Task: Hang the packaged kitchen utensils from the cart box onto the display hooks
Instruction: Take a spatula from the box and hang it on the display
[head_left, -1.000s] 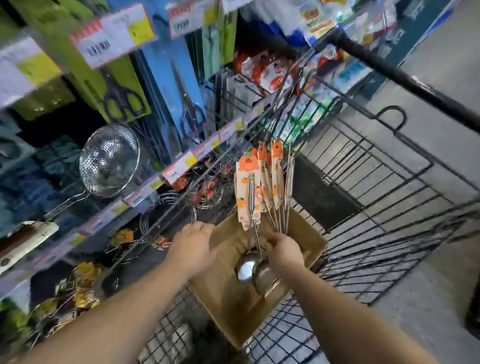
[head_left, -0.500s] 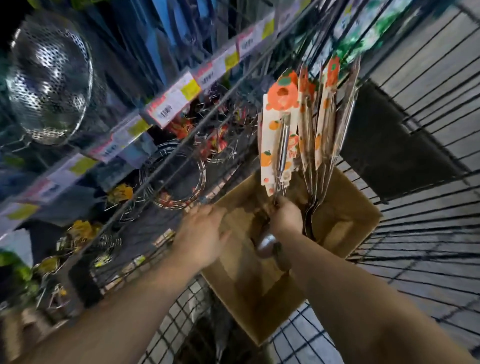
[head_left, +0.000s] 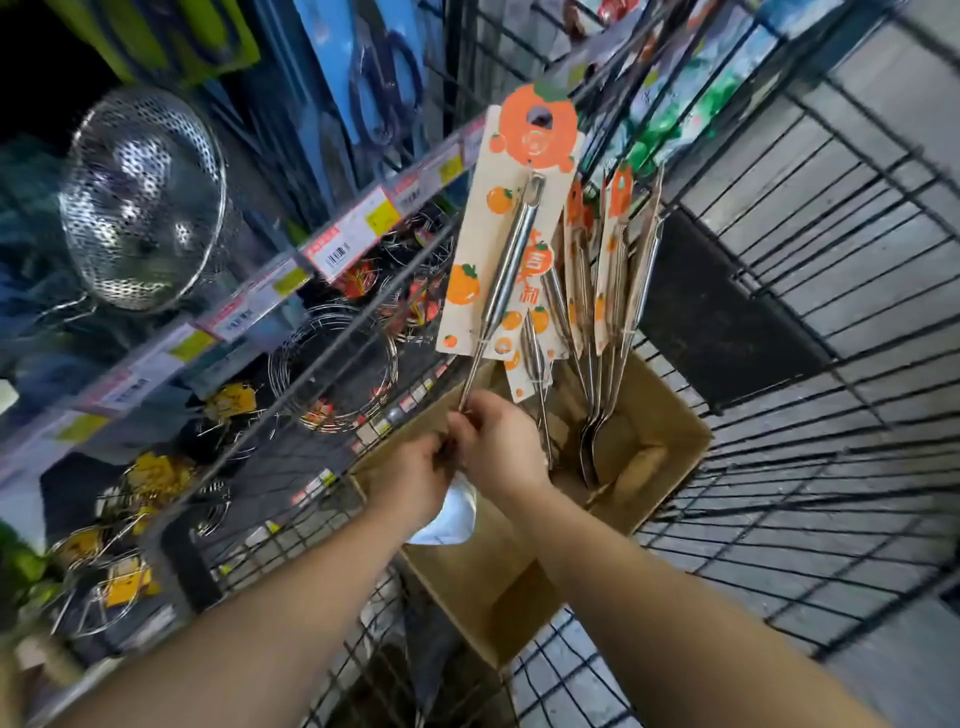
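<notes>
Both hands, the left hand and right hand, grasp the carded ladle low on its stiff, slippery steel shaft above the cart box, card at twelve o'clock; top-heavy, likely light

Two bare forearms, left hand, right hand (no sleeves, gloves or jewellery visible)

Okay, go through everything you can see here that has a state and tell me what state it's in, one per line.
Front carded ladle: upright, lifted clear of the others, both hands on its lower handle.
Left hand: gripping the handle.
Right hand: pinching the handle.
Remaining carded utensils: standing upright in the box, not hung.
Cardboard box: open, sitting in the wire cart.
Perforated strainer: hanging on the display.
</notes>
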